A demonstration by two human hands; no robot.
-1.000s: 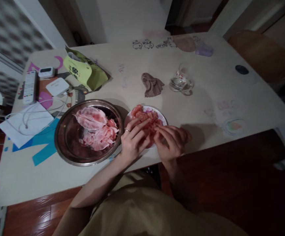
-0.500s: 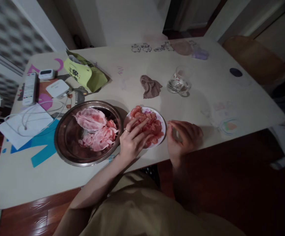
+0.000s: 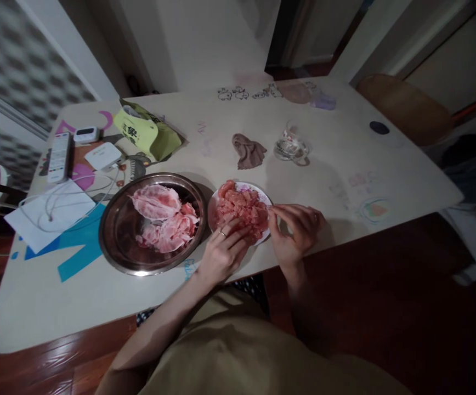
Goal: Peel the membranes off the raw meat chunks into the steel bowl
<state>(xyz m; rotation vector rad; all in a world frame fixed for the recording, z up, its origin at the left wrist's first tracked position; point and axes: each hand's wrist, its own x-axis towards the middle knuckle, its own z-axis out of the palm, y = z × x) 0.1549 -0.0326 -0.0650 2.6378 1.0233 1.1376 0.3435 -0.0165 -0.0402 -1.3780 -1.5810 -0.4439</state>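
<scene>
A white plate (image 3: 267,201) with a purple pattern holds a heap of cut raw meat (image 3: 242,204). My left hand (image 3: 224,249), a ring on one finger, reaches over its near edge with fingers close together and curled onto the meat; their tips are partly hidden. At the right rim, my right hand (image 3: 296,233) pinches the plate's edge between thumb and forefinger, its other fingers bent. Touching or nearly touching the plate on the left is a wide metal basin (image 3: 118,241). Two larger pale-pink lumps of fatty raw meat (image 3: 156,203) lie inside it.
A brown cloth (image 3: 248,151) and a glass mug (image 3: 290,147) stand beyond the plate. Back left are a green bag (image 3: 147,131), a remote control (image 3: 59,158), a white box (image 3: 104,157) with a cable, and paper (image 3: 52,214). The table's near edge (image 3: 205,288) runs before my body.
My left hand has drawn back towards me, its fingers curling in from spread, baring more meat. My right hand has moved left onto the plate's rim. The whole view has shifted slightly.
</scene>
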